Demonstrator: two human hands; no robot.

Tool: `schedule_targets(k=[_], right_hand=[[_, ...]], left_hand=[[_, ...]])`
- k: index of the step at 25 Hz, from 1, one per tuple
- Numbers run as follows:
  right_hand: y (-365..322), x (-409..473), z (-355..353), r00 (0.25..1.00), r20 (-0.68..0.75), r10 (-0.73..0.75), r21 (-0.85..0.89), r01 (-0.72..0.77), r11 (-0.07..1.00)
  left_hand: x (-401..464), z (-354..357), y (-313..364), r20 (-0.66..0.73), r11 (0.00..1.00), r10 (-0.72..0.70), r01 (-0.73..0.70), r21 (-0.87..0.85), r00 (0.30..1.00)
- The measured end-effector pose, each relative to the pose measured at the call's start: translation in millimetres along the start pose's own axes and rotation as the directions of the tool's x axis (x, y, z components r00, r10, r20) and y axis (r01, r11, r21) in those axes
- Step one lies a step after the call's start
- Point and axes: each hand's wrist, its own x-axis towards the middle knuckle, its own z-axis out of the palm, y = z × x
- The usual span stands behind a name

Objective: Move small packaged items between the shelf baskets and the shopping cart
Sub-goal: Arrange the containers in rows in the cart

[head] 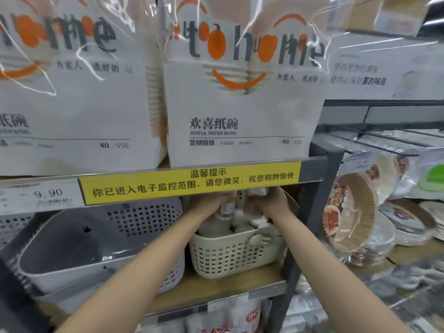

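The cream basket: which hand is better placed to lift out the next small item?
Probably the left hand: its fingers already grip a small bottle directly above the cream basket. The right hand already holds a package higher, under the shelf edge.

Two bare forearms reach into frame from below, no sleeve, watch or jewellery visible on either, ending in the left hand [211, 200] and right hand [274, 203], both without gloves.

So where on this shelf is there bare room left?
Free: the grey basket looks nearly empty; bare wood shelf fronts the cream basket. Crowded: cream basket heaped with packets, both hands above it.
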Motion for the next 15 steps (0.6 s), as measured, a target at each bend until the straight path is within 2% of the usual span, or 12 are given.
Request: schedule_targets(k=[4,9,11,15], right_hand=[[10,19,7,1.0,0.014,0.007,-0.103,-0.005,0.995],[19,38,2,0.997,0.061,0.047,-0.284,-0.028,0.958],[28,42,6,0.999,0.035,0.011,-0.285,-0.001,0.959],[38,46,13,0.997,0.002,-0.078,-0.308,0.075,0.948]], left_hand=[[27,19,-6,0.081,0.993,-0.11,0.113,-0.038,0.991],[47,43,-24,0.018,0.985,-0.173,0.173,-0.013,0.985],[51,46,-32,0.012,0.986,-0.162,0.162,-0.032,0.987],[53,50,-39,0.008,0.987,-0.097,0.095,0.129,0.995]])
